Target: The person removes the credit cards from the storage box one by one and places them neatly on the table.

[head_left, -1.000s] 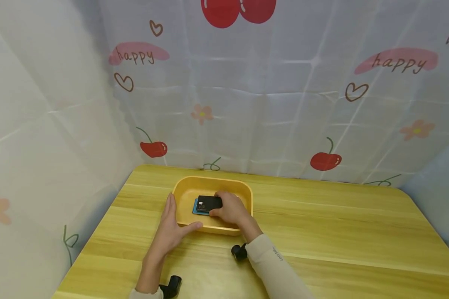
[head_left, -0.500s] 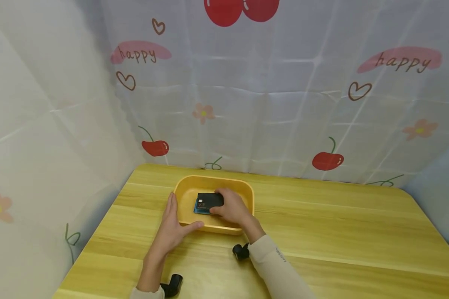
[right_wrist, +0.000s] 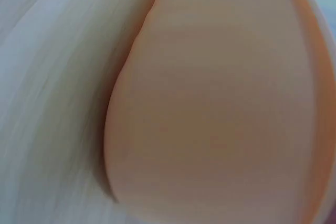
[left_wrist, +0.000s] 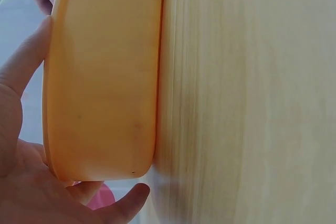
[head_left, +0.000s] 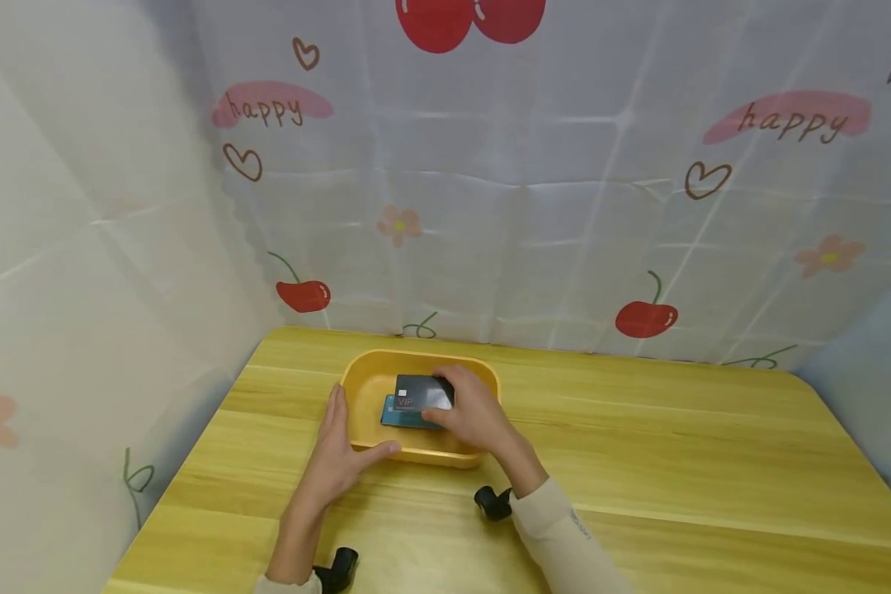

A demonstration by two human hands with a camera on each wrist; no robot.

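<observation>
My right hand reaches into the yellow plastic tub and pinches a black bank card marked VIP by its right end. Just below it, a blue card lies on the tub's floor, partly covered by the black one. With its fingers spread fairly straight along the left wall and its thumb on the front rim, my left hand rests on the tub's near left corner. The left wrist view shows the thumb touching the rim. Only the tub's outer wall fills the right wrist view; the right hand is hidden there.
The tub stands near the back left of a wooden table. White cloth printed with cherries and hearts hangs behind it, with another sheet at left. Black wrist-worn devices show near both sleeves.
The right hand has raised the black card slightly and shifted it right and back, so more of the blue card shows. The left hand stays at the tub's corner.
</observation>
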